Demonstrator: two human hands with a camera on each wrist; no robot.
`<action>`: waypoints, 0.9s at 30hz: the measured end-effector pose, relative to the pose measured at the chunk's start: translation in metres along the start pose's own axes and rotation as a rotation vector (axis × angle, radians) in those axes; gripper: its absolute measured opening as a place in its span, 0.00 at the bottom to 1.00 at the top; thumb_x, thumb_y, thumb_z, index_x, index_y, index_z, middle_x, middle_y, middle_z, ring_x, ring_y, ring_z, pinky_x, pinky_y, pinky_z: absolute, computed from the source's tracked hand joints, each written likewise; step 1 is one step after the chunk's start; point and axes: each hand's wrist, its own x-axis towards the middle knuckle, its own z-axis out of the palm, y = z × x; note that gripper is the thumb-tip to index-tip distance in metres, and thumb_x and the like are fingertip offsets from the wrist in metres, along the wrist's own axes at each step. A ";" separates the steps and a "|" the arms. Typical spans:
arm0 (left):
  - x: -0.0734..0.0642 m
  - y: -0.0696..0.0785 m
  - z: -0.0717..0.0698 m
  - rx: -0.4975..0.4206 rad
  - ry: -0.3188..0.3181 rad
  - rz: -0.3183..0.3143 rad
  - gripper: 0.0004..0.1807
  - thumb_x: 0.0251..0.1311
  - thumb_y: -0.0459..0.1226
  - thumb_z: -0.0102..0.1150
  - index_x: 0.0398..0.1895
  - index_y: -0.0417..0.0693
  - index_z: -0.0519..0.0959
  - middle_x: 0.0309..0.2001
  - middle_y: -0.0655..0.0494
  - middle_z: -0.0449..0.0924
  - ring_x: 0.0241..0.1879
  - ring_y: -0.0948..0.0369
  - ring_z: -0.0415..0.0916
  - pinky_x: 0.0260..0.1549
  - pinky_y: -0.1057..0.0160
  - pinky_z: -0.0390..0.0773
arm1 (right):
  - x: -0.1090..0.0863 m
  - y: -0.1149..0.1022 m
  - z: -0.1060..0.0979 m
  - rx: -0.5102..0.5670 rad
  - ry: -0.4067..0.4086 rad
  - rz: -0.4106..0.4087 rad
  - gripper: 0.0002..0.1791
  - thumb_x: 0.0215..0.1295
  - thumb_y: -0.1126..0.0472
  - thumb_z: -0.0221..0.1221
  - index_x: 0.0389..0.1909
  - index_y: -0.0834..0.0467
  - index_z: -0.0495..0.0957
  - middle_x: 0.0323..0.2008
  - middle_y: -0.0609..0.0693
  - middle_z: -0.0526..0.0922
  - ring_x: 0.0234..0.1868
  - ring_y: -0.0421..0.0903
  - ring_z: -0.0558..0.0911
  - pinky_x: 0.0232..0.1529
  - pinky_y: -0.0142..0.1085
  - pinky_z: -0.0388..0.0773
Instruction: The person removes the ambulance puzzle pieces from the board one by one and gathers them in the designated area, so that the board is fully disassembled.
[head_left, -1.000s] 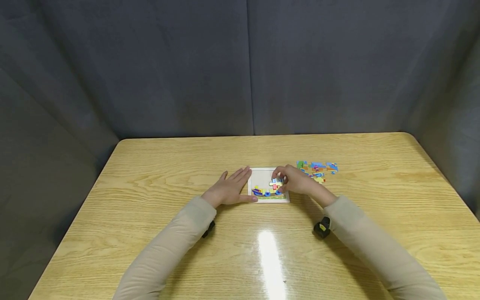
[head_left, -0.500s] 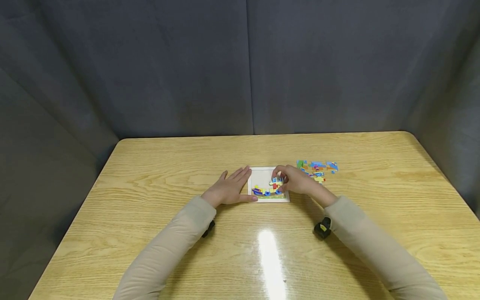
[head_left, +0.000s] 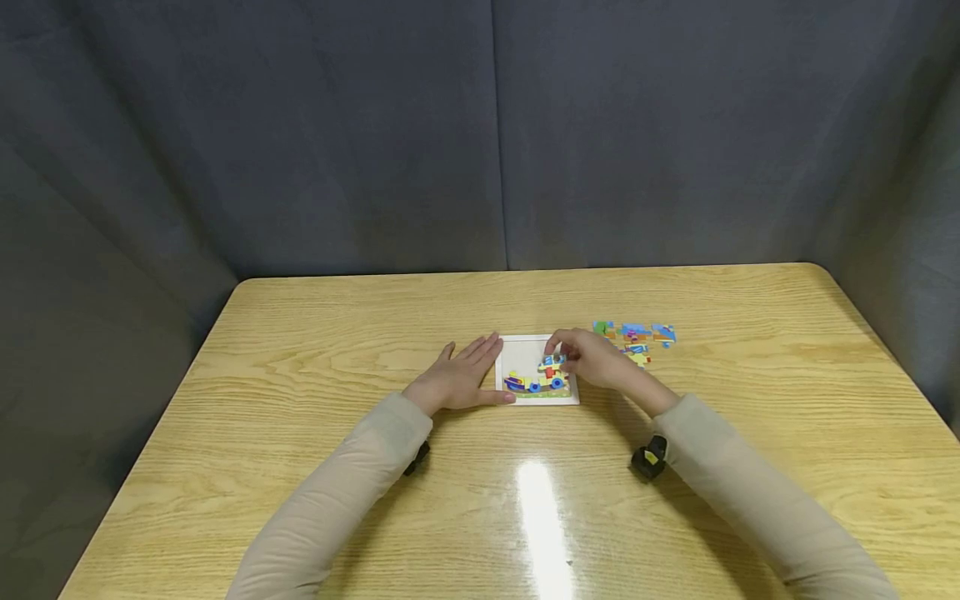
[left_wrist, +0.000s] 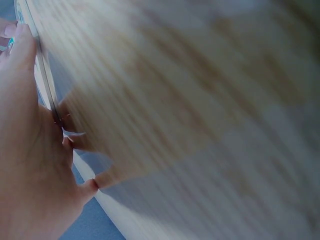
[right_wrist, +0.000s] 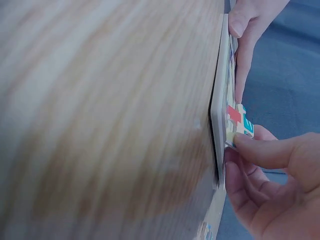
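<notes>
Puzzle pc (head_left: 551, 365) w/ red, yellow & blue print is over the right half of the white-rimmed tray (head_left: 538, 402), approx. mid-frame in head view. Looks like thin card or board, so prob. v. light & fairly stiff; printed face may be a bit slick, knobs prob. the weak spots if bent. Best hold, I'd say: pinch by an outer edge, keep knobs free, press flat rather than twist. R wrist view has it tilted up off the tray; can't tell if its low edge touches the laid pcs (head_left: 534, 387) along the tray's bottom.

R hand (head_left: 595, 358): pinching the pc at its right side, thumb on the near side, fingers curled behind; wrist comes in from lower right, forearm angled up-left.

L hand (head_left: 453, 383): holding no pc, fingers straight & fanned, pointing up-right, resting along the tray's left rim; thumb stretched out over the lower left corner, so it prob. steadies the tray. Forearm runs up from lower left.

Loose pcs (head_left: 636, 332) lie on the bench (head_left: 375, 317) right of the tray, nr the R hand, some prob. hidden behind it.
</notes>
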 end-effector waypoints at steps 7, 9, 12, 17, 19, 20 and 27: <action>0.002 0.001 -0.001 0.002 -0.003 0.007 0.52 0.60 0.70 0.39 0.77 0.56 0.31 0.78 0.62 0.28 0.78 0.62 0.29 0.74 0.44 0.37 | -0.003 0.001 -0.003 0.050 0.015 0.009 0.12 0.61 0.77 0.55 0.42 0.64 0.79 0.31 0.57 0.76 0.26 0.43 0.70 0.27 0.30 0.67; 0.002 0.001 -0.001 0.006 -0.001 0.010 0.52 0.60 0.69 0.39 0.77 0.56 0.32 0.78 0.62 0.28 0.78 0.62 0.29 0.74 0.44 0.37 | -0.003 0.001 -0.003 0.056 0.010 0.012 0.12 0.59 0.78 0.56 0.43 0.64 0.78 0.31 0.56 0.76 0.25 0.42 0.69 0.27 0.30 0.67; 0.002 0.002 -0.002 0.015 0.004 0.011 0.52 0.60 0.69 0.39 0.77 0.56 0.32 0.78 0.61 0.28 0.78 0.62 0.30 0.74 0.44 0.38 | -0.004 0.002 -0.004 0.055 -0.001 0.013 0.15 0.56 0.79 0.58 0.44 0.64 0.78 0.31 0.56 0.75 0.26 0.42 0.70 0.27 0.30 0.68; -0.003 0.006 -0.003 0.080 0.033 0.037 0.48 0.62 0.69 0.36 0.77 0.57 0.36 0.78 0.60 0.30 0.78 0.60 0.32 0.74 0.44 0.40 | -0.003 0.002 -0.004 0.078 -0.023 0.009 0.15 0.56 0.79 0.58 0.44 0.64 0.77 0.30 0.56 0.74 0.25 0.43 0.69 0.27 0.30 0.67; -0.006 0.009 -0.003 0.132 0.061 0.075 0.45 0.64 0.67 0.36 0.77 0.57 0.40 0.78 0.58 0.32 0.78 0.59 0.35 0.74 0.44 0.42 | -0.003 0.002 -0.003 0.097 -0.032 0.013 0.15 0.57 0.79 0.57 0.45 0.64 0.77 0.30 0.57 0.74 0.25 0.43 0.69 0.27 0.31 0.67; -0.008 0.011 -0.003 0.162 0.076 0.100 0.43 0.65 0.65 0.35 0.77 0.57 0.42 0.78 0.57 0.34 0.78 0.58 0.36 0.74 0.43 0.44 | -0.003 0.002 -0.003 0.107 -0.036 0.014 0.16 0.57 0.79 0.57 0.45 0.64 0.76 0.30 0.57 0.74 0.25 0.43 0.69 0.27 0.31 0.67; -0.016 0.031 -0.006 0.338 0.145 0.260 0.31 0.72 0.52 0.42 0.74 0.56 0.55 0.76 0.55 0.52 0.75 0.56 0.50 0.72 0.47 0.55 | -0.004 0.000 -0.003 0.122 -0.048 0.045 0.16 0.58 0.79 0.56 0.47 0.64 0.75 0.34 0.60 0.76 0.28 0.44 0.69 0.29 0.32 0.67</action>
